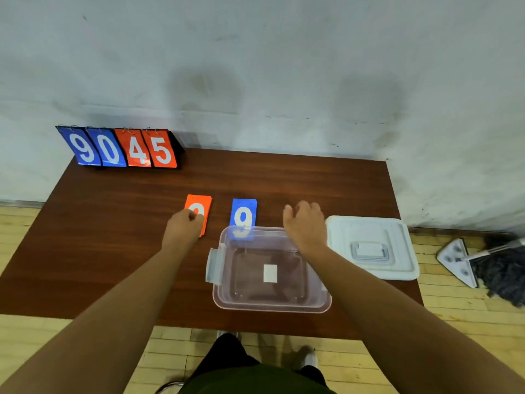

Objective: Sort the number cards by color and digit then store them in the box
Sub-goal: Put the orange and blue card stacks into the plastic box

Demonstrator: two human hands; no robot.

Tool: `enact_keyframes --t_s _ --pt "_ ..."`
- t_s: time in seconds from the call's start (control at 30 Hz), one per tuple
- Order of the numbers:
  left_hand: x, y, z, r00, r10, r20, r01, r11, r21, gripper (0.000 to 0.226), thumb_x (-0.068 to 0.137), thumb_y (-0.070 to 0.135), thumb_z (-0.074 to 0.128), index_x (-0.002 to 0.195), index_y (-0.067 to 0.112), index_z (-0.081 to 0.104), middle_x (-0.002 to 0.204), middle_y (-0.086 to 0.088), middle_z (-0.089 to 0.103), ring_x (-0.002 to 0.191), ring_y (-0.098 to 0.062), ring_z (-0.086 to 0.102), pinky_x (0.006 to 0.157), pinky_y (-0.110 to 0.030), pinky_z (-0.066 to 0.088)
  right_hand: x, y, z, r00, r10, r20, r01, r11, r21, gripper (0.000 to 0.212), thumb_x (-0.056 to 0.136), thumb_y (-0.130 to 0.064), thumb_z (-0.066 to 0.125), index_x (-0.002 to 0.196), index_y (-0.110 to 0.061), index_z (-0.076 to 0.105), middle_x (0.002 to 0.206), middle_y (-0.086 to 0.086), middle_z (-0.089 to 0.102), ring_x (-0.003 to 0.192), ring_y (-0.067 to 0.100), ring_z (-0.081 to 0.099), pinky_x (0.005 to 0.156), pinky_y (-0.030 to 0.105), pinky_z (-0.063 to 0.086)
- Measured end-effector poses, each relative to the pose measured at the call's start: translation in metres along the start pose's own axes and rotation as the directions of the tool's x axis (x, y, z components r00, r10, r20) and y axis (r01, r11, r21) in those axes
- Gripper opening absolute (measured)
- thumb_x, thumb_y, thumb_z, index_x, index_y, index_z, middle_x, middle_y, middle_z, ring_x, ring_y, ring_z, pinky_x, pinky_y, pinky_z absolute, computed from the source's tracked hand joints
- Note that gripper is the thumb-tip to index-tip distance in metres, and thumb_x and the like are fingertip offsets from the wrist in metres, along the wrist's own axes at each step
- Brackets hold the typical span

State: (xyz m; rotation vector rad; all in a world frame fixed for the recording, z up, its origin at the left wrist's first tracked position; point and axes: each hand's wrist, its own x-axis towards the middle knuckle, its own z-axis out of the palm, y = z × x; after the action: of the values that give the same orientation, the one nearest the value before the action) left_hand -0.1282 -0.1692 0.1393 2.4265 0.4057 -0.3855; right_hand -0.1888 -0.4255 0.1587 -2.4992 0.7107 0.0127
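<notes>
1. Head view: L hand (181,227) has fingers curled on orange card (203,207), which lies flat on table (113,223).
2. R hand (305,226) is loose, holds nothing, above far rim of clear box (272,308).
3. Just behind box: blue 9 card (243,213), flat. White lid (372,245) is R of box.

A brown wooden table (113,237) carried a flip scoreboard (122,149) at its far left corner. Near the middle lay an orange card (203,204) and a blue card (243,213), apart. A clear box (272,307) stood nearer, with a white lid (372,245) just right of it.
</notes>
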Motion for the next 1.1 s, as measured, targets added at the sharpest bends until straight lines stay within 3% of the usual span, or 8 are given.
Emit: enact_keyframes --t_s 0.13,0.27,0.43,0.5,0.57,0.7,0.83,1.1 --pt "0.051 0.006 -0.018 0.998 -0.052 0.039 0.053 0.998 -0.016 0.03 0.097 0.031 0.05 0.119 0.011 0.057 0.114 -0.008 0.061 0.097 -0.02 0.055 0.077 -0.034 0.048 0.026 -0.069 0.042 0.991 -0.051 0.12 0.033 0.989 0.145 0.037 0.094 -0.041 0.045 0.109 -0.01 0.057 0.111 0.009 0.054 0.101 0.025 0.057 0.091 0.044 0.05" --pt "0.096 -0.015 -0.026 0.985 -0.142 0.103 0.146 0.989 -0.036 0.038 0.097 0.032 0.049 0.128 0.011 0.055 0.126 -0.012 0.058 0.108 -0.024 0.055 0.08 -0.035 0.045 0.044 -0.123 0.093 0.964 -0.043 0.262 -0.036 0.957 0.289 0.036 0.095 -0.033 0.052 0.12 -0.008 0.056 0.118 0.009 0.057 0.105 0.022 0.059 0.092 0.034 0.05" --pt "0.137 -0.046 -0.013 0.962 -0.181 0.206 0.186 0.982 -0.006 0.034 0.097 0.026 0.048 0.121 0.005 0.059 0.123 -0.016 0.06 0.107 -0.027 0.057 0.087 -0.037 0.045 0.06 -0.159 0.155 0.867 0.117 0.484 -0.292 0.907 0.303 0.029 0.095 -0.03 0.051 0.118 -0.011 0.054 0.103 0.002 0.058 0.086 0.013 0.053 0.066 0.024 0.042" --pt "0.149 -0.058 -0.005 0.954 -0.183 0.238 0.19 0.982 -0.005 0.03 0.097 0.023 0.047 0.116 0.004 0.061 0.118 -0.018 0.061 0.103 -0.027 0.057 0.088 -0.036 0.045 0.065 -0.16 0.179 0.81 0.184 0.557 -0.386 0.882 0.27 0.025 0.096 -0.03 0.049 0.111 -0.011 0.054 0.096 0.001 0.056 0.084 0.014 0.053 0.065 0.025 0.042" --pt "0.157 -0.069 0.004 0.946 -0.201 0.255 0.211 0.977 -0.011 0.04 0.097 0.023 0.049 0.132 0.004 0.054 0.131 -0.017 0.056 0.115 -0.03 0.055 0.089 -0.034 0.042 0.068 -0.161 0.202 0.759 0.246 0.603 -0.458 0.86 0.226 0.035 0.094 -0.033 0.051 0.115 -0.005 0.055 0.107 0.007 0.062 0.098 0.022 0.06 0.074 0.029 0.049" --pt "0.16 -0.078 0.015 0.944 -0.198 0.262 0.212 0.977 -0.026 0.046 0.098 0.02 0.048 0.14 0.001 0.048 0.14 -0.017 0.052 0.117 -0.029 0.053 0.093 -0.034 0.042 0.069 -0.161 0.236 0.673 0.357 0.648 -0.605 0.769 0.205 0.056 0.087 -0.039 0.058 0.131 -0.005 0.052 0.129 0.011 0.061 0.112 0.027 0.061 0.091 0.037 0.053" --pt "0.161 -0.083 0.022 0.934 -0.21 0.289 0.242 0.967 -0.079 0.041 0.096 0.015 0.049 0.135 0.003 0.053 0.136 -0.015 0.056 0.12 -0.029 0.054 0.088 -0.031 0.043 0.068 -0.169 0.251 0.661 0.411 0.628 -0.644 0.74 0.193 0.048 0.089 -0.022 0.055 0.134 -0.004 0.051 0.134 0.015 0.057 0.118 0.032 0.057 0.097 0.043 0.051" --pt "0.143 -0.095 0.016 0.904 -0.257 0.341 0.331 0.927 -0.178 0.038 0.1 0.031 0.047 0.131 0.011 0.056 0.132 -0.01 0.059 0.118 -0.026 0.058 0.098 -0.04 0.051 0.067 -0.179 0.235 0.689 0.332 0.644 -0.523 0.843 0.124 0.036 0.095 -0.02 0.06 0.129 -0.014 0.051 0.131 0.01 0.057 0.116 0.025 0.058 0.085 0.035 0.053"
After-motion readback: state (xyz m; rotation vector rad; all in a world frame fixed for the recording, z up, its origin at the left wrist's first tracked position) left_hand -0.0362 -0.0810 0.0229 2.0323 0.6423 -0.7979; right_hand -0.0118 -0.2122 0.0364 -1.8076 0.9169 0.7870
